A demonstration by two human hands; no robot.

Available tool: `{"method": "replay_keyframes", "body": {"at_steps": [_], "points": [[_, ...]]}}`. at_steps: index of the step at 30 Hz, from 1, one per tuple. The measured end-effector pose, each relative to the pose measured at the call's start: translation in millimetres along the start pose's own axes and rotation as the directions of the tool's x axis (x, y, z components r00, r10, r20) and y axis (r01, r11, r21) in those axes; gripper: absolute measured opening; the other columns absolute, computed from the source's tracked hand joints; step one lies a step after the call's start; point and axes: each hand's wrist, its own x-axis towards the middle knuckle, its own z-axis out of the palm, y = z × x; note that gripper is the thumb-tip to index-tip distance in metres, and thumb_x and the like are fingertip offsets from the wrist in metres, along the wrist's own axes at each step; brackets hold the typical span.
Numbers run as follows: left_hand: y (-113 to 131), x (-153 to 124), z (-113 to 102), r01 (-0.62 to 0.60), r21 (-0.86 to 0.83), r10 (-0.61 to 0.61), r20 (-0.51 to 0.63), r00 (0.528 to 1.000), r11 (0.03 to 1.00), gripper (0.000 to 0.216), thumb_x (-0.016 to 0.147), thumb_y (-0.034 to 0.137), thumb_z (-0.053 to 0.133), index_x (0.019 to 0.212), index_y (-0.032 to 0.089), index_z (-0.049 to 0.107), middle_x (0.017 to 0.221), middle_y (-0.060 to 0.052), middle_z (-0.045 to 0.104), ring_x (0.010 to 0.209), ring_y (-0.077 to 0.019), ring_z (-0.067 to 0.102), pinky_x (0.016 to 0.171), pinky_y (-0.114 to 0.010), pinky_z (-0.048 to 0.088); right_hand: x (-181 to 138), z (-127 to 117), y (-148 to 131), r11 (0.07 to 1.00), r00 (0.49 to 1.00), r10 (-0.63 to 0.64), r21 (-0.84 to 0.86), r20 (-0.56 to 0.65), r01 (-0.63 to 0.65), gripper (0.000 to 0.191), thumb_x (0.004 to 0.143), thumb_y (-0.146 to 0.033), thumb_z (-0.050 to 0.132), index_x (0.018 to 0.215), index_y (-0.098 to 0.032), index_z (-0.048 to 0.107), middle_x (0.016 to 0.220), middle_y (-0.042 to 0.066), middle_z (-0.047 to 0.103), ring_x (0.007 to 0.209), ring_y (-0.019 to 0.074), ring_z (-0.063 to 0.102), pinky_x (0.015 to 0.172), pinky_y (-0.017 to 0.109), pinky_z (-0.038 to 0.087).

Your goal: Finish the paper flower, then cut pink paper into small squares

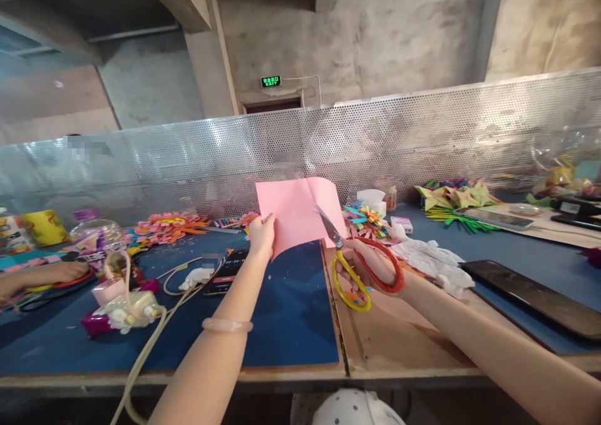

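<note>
A sheet of pink paper is held up above the table, gripped at its left edge by my left hand. My right hand is closed around a pair of scissors with one red and one yellow handle loop. The blades point up and to the left, reaching the right part of the sheet. A slit seems to run up from the blades, and the paper to its right curls back. Part of my right hand's fingers is hidden behind the handles.
On the blue-topped table lie a lit phone, cables and a power strip. Paper flowers sit at the back left, crumpled tissue and a dark phone at right. Another person's hand is at far left. A perforated metal screen stands behind.
</note>
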Motion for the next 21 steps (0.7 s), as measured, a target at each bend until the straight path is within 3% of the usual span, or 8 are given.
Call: {"method": "replay_keyframes", "body": {"at_steps": [5, 11, 16, 21], "points": [[8.0, -4.4, 0.7, 0.021, -0.026, -0.020, 0.036, 0.999, 0.999, 0.021, 0.068, 0.035, 0.058, 0.070, 0.013, 0.059, 0.063, -0.002, 0.057, 0.065, -0.0171, 0.054, 0.065, -0.030, 0.042, 2.7, 2.8, -1.1, 1.000, 0.983, -0.014, -0.023, -0.183, 0.010, 0.050, 0.079, -0.060, 0.035, 0.065, -0.016, 0.051, 0.052, -0.001, 0.048, 0.038, 0.0136, 0.052, 0.031, 0.027, 0.044], [17.0, -16.8, 7.2, -0.152, 0.100, 0.144, 0.077, 0.987, 0.983, 0.023, 0.074, 0.035, 0.054, 0.062, 0.015, 0.052, 0.062, 0.000, 0.052, 0.063, -0.0143, 0.048, 0.062, -0.027, 0.036, 3.3, 3.8, -4.7, 0.994, 0.941, -0.045, -0.112, -0.336, 0.008, 0.048, 0.081, -0.058, 0.033, 0.064, -0.016, 0.049, 0.050, -0.002, 0.045, 0.036, 0.0133, 0.051, 0.031, 0.026, 0.043], [21.9, -25.6, 10.5, -0.233, 0.161, 0.223, 0.073, 0.972, 0.959, 0.033, 0.076, 0.038, 0.052, 0.054, 0.019, 0.037, 0.053, 0.005, 0.038, 0.055, -0.0111, 0.038, 0.054, -0.025, 0.029, 4.7, 5.2, -3.0, 0.994, 0.906, -0.074, -0.107, -0.417, 0.032, 0.044, 0.083, -0.053, 0.034, 0.063, -0.017, 0.048, 0.052, -0.002, 0.044, 0.037, 0.0126, 0.050, 0.031, 0.026, 0.043], [26.5, -33.1, 13.2, -0.269, 0.172, 0.260, 0.072, 0.963, 0.948, 0.032, 0.078, 0.039, 0.051, 0.056, 0.018, 0.040, 0.054, 0.004, 0.041, 0.055, -0.0117, 0.038, 0.054, -0.025, 0.028, 6.1, 13.0, -1.4, 0.989, 0.837, -0.144, -0.113, -0.528, 0.098, 0.038, 0.081, -0.052, 0.039, 0.066, -0.018, 0.047, 0.056, -0.001, 0.046, 0.038, 0.0120, 0.049, 0.029, 0.026, 0.042]]}}
